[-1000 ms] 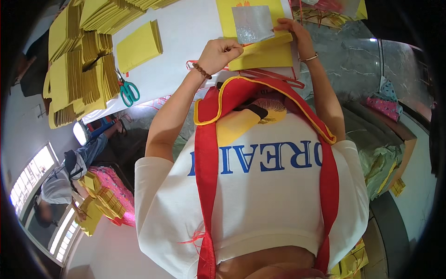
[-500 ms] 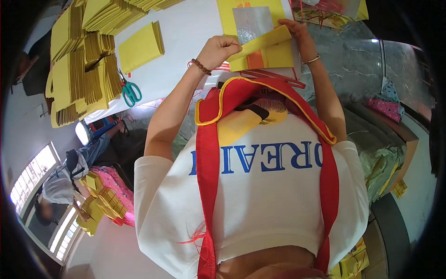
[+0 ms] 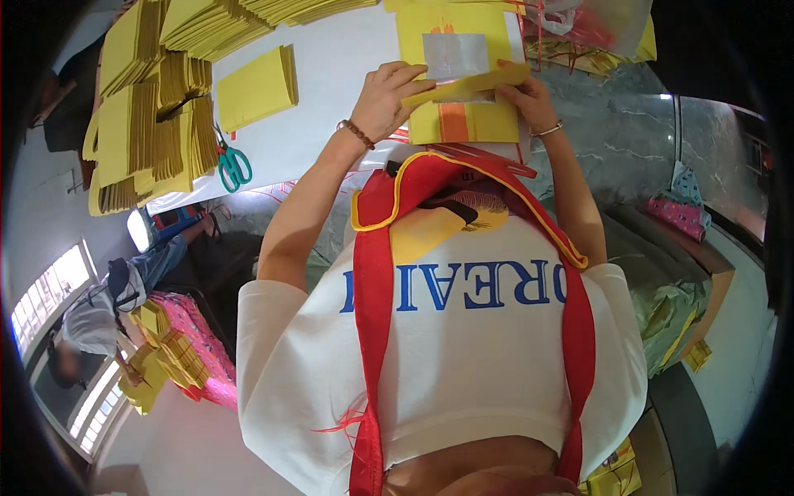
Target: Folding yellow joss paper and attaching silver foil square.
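Observation:
A yellow paper sheet (image 3: 422,128) with an orange stripe and a shiny silver-grey panel (image 3: 455,56) lies on the white table in front of me. Across its middle, a folded yellow flap (image 3: 467,83) stands up from the surface. My left hand (image 3: 387,99) has its fingers closed on the flap's left end. At the right end, my right hand (image 3: 529,97) pinches the flap, the thumb on the near side. Red cords (image 3: 488,157) trail along the near table edge under the sheet.
Stacks of folded yellow paper (image 3: 136,124) fill the table's left side, with a smaller folded piece (image 3: 258,91) nearer the middle. Green-handled scissors (image 3: 234,168) lie by the table edge. Farther left, another person (image 3: 95,322) handles yellow paper. Clear plastic (image 3: 579,25) lies at the far right.
The flap has tilted up and now shows as a narrower band, uncovering more of the orange stripe. My left hand's fingers have straightened somewhat; my right hand has shifted down along the flap's end.

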